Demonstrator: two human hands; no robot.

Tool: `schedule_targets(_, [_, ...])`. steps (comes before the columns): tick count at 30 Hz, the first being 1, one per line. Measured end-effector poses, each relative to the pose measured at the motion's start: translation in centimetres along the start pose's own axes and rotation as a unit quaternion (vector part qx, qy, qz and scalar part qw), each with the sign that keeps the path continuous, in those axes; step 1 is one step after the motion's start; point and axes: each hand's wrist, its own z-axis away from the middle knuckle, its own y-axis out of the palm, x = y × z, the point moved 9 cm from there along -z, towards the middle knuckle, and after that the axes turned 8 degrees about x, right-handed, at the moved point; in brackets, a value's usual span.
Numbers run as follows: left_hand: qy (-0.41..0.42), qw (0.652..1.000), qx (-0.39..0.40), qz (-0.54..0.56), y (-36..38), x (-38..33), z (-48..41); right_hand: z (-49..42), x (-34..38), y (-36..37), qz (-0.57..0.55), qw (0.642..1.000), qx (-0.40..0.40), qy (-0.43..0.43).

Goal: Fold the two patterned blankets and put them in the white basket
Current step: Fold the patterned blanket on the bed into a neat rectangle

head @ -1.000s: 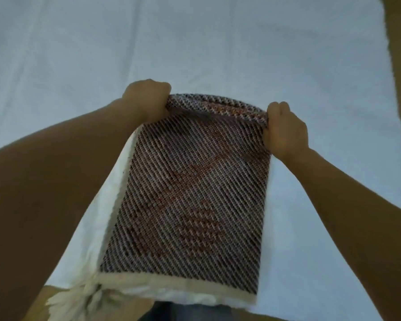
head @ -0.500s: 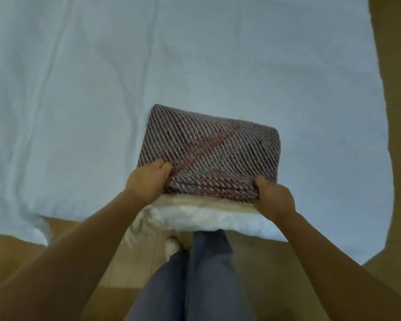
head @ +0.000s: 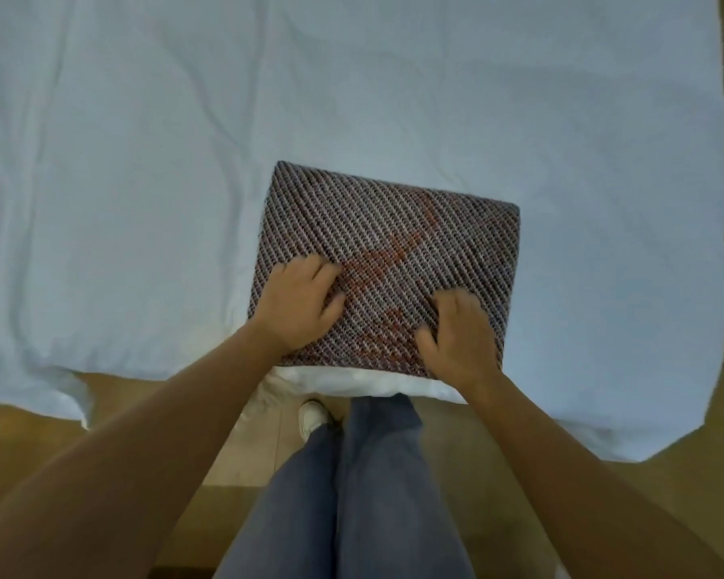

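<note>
A patterned blanket (head: pixel 414 240), dark diagonal weave with red motifs, lies folded into a flat rectangle near the front edge of the white-sheeted bed (head: pixel 143 181). Its white underside peeks out along the near edge. My left hand (head: pixel 299 305) rests palm down on the blanket's near left part, fingers loosely bent. My right hand (head: pixel 460 338) presses on its near right corner in the same way. Neither hand grips the cloth. A second blanket and the white basket are not in view.
The white sheet spreads wide to the left, back and right of the blanket. Wooden floor (head: pixel 686 495) shows below and to the right of the bed. My legs in blue jeans (head: pixel 352 495) and one white shoe (head: pixel 312 417) stand at the bed's edge.
Both hands brought the far edge over toward me, folding the blanket in half, then let go of the edge. They now lie flat on top of it.
</note>
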Motion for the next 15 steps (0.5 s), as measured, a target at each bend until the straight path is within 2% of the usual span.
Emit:
schedule_targets(2, [-0.033,0.999,-0.006,-0.003,0.1,-0.8,-2.6,-2.5,2.5,-1.0,-0.036,0.998,-0.053,-0.013])
schedule_targets(6, [-0.086,0.994,0.040,-0.049,2.9,-1.1,-6.6,-7.1,6.0,1.5,-0.032,0.998,0.012,-0.054])
schedule_targets(10, [-0.097,0.993,0.036,-0.059,4.4,1.3,-7.9,-9.3,2.5,4.2,0.077,0.992,0.084,-0.052])
schedule_targets(12, [-0.119,0.991,0.030,-0.057,4.9,3.3,-8.0,-9.3,-0.6,4.4,0.108,0.990,0.078,-0.047])
schedule_targets(15, [-0.157,0.985,0.036,-0.059,5.8,5.1,-8.3,-9.1,-4.6,3.7,0.084,0.995,0.054,0.008])
